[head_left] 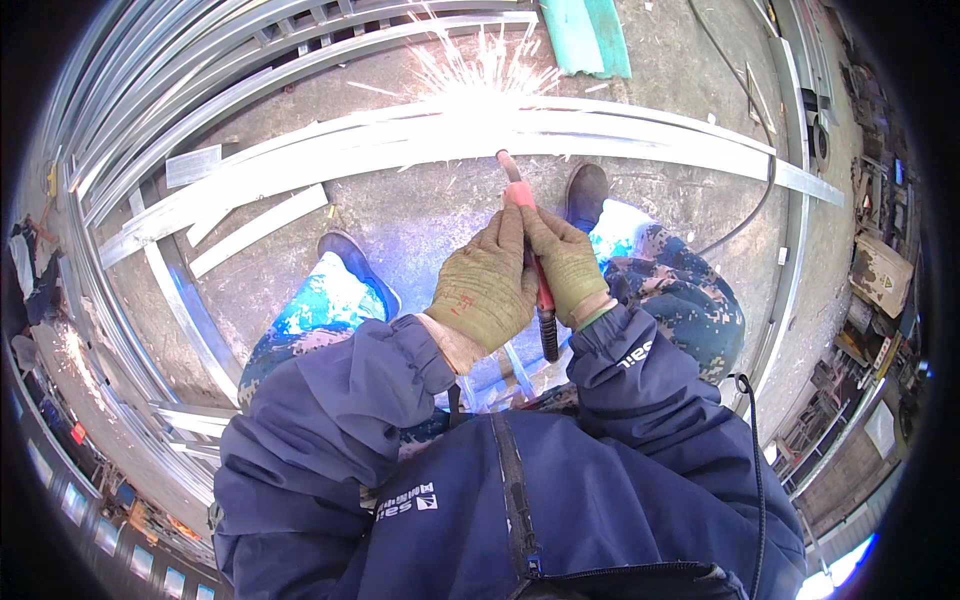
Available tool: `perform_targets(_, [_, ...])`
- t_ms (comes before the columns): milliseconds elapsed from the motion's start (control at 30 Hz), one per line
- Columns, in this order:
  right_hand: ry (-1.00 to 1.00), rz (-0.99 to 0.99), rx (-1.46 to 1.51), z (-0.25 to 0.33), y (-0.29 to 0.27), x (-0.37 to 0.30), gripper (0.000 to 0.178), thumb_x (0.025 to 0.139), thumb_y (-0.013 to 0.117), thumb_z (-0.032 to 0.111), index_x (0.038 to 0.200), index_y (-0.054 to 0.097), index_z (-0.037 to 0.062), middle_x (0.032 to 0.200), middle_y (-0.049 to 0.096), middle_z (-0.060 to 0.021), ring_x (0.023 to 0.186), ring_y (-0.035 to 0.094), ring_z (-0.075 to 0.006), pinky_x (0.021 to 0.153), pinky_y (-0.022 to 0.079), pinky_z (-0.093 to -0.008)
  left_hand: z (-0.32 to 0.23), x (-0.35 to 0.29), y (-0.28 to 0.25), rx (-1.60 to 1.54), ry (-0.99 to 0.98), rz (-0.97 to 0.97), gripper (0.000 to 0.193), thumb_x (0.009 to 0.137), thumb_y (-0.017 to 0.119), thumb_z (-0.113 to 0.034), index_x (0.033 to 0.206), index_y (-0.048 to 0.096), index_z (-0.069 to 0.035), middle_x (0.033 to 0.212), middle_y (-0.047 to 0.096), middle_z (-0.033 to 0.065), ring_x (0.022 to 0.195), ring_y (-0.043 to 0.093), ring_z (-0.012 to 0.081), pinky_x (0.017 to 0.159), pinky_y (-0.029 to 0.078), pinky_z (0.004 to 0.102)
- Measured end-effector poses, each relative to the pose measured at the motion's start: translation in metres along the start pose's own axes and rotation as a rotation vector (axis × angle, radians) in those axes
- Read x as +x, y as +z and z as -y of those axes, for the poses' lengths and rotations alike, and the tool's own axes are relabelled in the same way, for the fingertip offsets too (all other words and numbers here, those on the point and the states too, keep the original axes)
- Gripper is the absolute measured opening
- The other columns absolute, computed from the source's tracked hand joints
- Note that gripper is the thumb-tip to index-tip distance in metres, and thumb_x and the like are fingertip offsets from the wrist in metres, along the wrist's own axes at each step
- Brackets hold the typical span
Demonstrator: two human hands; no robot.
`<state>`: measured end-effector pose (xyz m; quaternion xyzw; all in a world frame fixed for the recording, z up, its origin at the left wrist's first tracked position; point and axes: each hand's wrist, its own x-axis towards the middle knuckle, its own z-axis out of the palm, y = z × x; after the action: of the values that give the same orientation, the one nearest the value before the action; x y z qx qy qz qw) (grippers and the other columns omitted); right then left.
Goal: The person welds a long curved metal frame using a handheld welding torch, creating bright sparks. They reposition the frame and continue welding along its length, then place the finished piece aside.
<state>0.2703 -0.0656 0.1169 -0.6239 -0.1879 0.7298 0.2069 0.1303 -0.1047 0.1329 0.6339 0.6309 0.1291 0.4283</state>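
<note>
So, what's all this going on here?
A person in gloves is holding a red-handled torch between both hands, left hand and right hand close together. Its tip points at long metal bars lying crosswise in front of them. Sparks are spraying away from the person, and the glare hides the exact spot being worked. More metal lengths lie on the floor nearby.
</note>
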Motion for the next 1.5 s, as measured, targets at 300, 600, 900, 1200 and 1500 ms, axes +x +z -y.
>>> perform_targets(300, [-0.020,0.005,0.022,-0.009,-0.003,0.008,0.046,0.105,0.068,0.034,0.138,0.066,0.0014,0.100,0.069,-0.0003,0.078,0.058,-0.0076,0.064,0.048,-0.0226,0.004,0.000,0.003,0.005,0.058,-0.062,0.068,0.091,0.069,-0.022,0.146,0.042,0.005,0.128,0.065,0.0278,0.112,0.068,0.0444,0.093,0.056,0.0510])
perform_targets(600, [-0.052,-0.035,0.031,-0.010,-0.002,0.007,0.039,0.106,0.067,0.031,0.131,0.070,0.0017,0.103,0.071,0.0010,0.085,0.062,-0.0063,0.073,0.052,-0.0224,0.001,0.003,-0.001,0.007,0.026,-0.025,0.076,0.089,0.068,-0.023,0.153,0.037,0.004,0.128,0.064,0.0260,0.113,0.067,0.0424,0.094,0.057,0.0489])
perform_targets(900, [-0.064,-0.014,0.056,-0.012,-0.003,0.009,0.038,0.106,0.068,0.030,0.131,0.070,0.0021,0.104,0.071,0.0015,0.087,0.061,-0.0056,0.076,0.052,-0.0221,-0.002,0.005,-0.004,-0.023,-0.003,0.013,0.073,0.089,0.068,-0.023,0.150,0.039,0.004,0.127,0.064,0.0264,0.113,0.067,0.0435,0.096,0.055,0.0500])
perform_targets(1200, [-0.059,-0.014,-0.018,-0.010,-0.002,0.009,0.038,0.106,0.067,0.034,0.129,0.071,0.0036,0.101,0.070,0.0026,0.084,0.060,-0.0051,0.073,0.051,-0.0221,-0.002,0.002,-0.005,0.010,0.022,-0.038,0.070,0.089,0.067,-0.023,0.148,0.043,0.006,0.130,0.063,0.0293,0.114,0.067,0.0447,0.097,0.054,0.0507])
perform_targets(1500, [-0.067,-0.045,0.041,-0.010,0.000,0.009,0.037,0.106,0.067,0.030,0.130,0.070,0.0018,0.101,0.071,0.0013,0.084,0.061,-0.0054,0.072,0.051,-0.0218,0.002,0.005,0.002,0.001,0.024,-0.050,0.067,0.088,0.067,-0.021,0.146,0.043,0.003,0.124,0.065,0.0245,0.111,0.068,0.0425,0.093,0.056,0.0490])
